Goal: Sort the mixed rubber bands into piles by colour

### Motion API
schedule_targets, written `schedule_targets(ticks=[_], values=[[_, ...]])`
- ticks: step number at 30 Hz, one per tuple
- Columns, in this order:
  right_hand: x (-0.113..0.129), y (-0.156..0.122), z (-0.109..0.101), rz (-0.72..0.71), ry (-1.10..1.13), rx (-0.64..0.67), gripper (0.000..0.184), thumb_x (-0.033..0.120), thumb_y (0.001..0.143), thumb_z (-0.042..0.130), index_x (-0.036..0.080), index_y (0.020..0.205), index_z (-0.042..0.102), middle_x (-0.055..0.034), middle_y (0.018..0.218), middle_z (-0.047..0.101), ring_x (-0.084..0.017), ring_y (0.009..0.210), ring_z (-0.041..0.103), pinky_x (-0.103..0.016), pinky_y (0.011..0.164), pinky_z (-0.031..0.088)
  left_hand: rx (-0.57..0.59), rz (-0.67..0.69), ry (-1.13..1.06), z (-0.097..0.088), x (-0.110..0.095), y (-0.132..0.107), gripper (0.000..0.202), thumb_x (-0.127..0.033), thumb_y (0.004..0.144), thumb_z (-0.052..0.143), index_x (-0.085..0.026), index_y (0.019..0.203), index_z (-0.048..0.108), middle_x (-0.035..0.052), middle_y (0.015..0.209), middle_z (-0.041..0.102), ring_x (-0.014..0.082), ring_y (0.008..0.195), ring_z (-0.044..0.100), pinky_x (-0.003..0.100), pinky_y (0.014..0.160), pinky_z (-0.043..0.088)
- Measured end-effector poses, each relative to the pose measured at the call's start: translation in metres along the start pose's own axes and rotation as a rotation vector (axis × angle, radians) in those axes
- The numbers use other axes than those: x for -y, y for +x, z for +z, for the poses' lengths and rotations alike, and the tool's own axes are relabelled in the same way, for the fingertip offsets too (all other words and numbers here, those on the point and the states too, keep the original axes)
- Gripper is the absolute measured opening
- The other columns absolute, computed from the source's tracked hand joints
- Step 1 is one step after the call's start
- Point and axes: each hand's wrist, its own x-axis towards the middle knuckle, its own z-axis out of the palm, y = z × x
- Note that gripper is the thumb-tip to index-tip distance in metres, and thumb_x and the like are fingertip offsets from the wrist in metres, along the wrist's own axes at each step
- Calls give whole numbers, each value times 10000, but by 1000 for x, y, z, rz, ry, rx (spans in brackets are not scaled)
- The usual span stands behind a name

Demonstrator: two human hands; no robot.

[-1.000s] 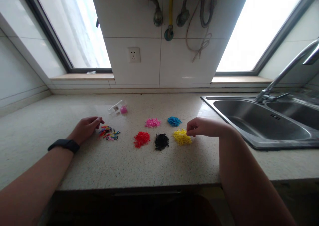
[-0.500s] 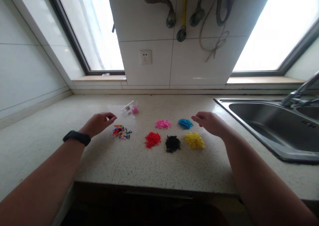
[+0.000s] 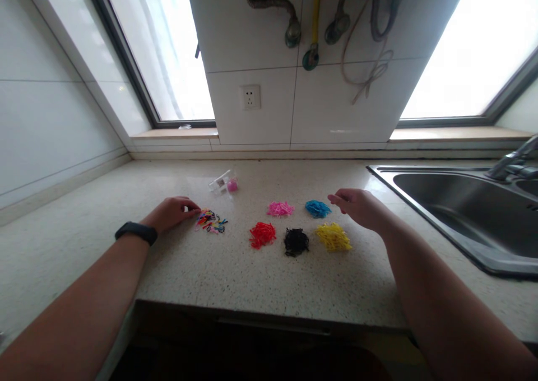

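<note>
On the countertop, my left hand (image 3: 174, 213), with a dark band on its wrist, reaches the left edge of a pile of mixed-colour small elastic bands (image 3: 212, 222). Its thumb and forefinger come together at the pile; what is between them is too small to make out. My right hand (image 3: 356, 204) hovers just right of the blue band pile (image 3: 318, 208), thumb and fingertips pressed together, their contents hidden. Nearby are single-colour piles of pink bands (image 3: 281, 208), red bands (image 3: 263, 235), black bands (image 3: 296, 241) and yellow bands (image 3: 333, 237).
Behind the mixed pile lies a clear plastic container (image 3: 219, 184) with a pink ball-like item (image 3: 232, 185). A steel sink (image 3: 441, 201) with a faucet (image 3: 513, 159) is set in at the right. The counter's front edge (image 3: 269, 314) runs below the piles.
My left hand has lowered and its fingertips have come to the mixed pile's edge. The right hand stays beside the blue pile. The whole view has shifted slightly.
</note>
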Motion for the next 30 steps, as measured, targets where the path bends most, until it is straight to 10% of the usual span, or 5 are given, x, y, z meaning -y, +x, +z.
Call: schedule_targets(ticks=[9,21,30], values=[[1,1,1,-15,-14,-4,523,664,916,433,218,721,623,-44,669,652,-160,577,533,-310,557,338,-74,-6,-144,-6,-21,0,367,-530,796,653,-195,865,789,16,622,622,141,579,481,261,556,364],[-3,3,7,-29,-6,3,541,685,914,425,219,731,628,-27,639,632,-149,550,512,-300,538,316,-19,13,-1218,-5,-180,-16,200,-357,812,761,-172,845,694,-46,607,449,61,513,346,213,472,258],[-2,4,9,-71,-21,16,568,707,913,395,220,717,611,-30,631,622,-144,539,487,-299,533,303,220,35,-1591,-16,-233,-45,243,-333,817,762,-179,696,618,-48,597,366,62,495,301,199,453,254]])
